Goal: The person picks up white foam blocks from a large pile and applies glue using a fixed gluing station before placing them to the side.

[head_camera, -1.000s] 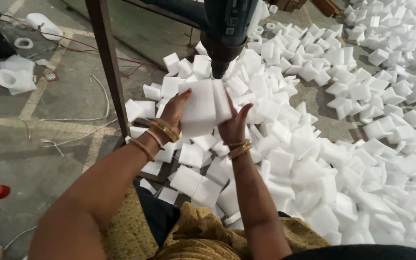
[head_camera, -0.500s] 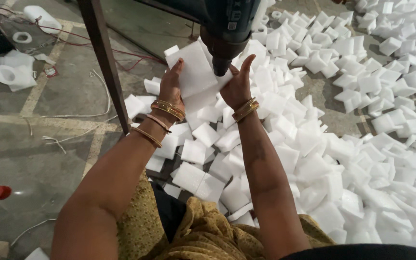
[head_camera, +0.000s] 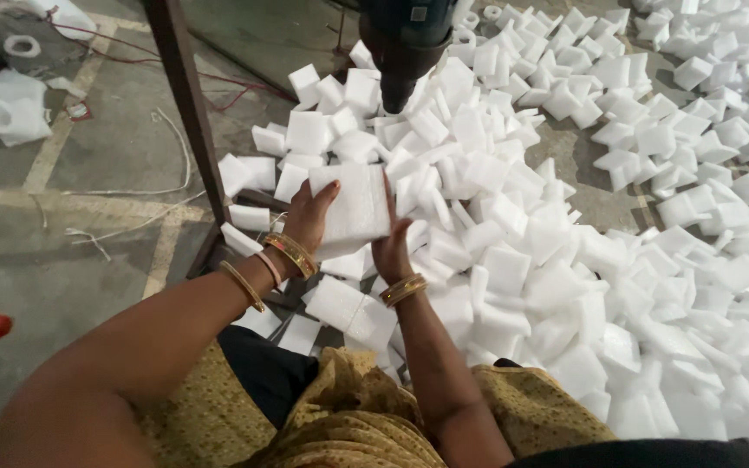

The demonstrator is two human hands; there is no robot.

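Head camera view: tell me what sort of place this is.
Probably a small workshop or factory floor. White foam squares lie heaped over a bare concrete floor, a dark mounted drill hangs above, and both hands hold one foam square beneath it.

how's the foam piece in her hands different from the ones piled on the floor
The held foam square is gripped by the left hand and right hand; the floor pile lies loose. The held one faces up flat; the piled ones tilt every way. Both are white foam.
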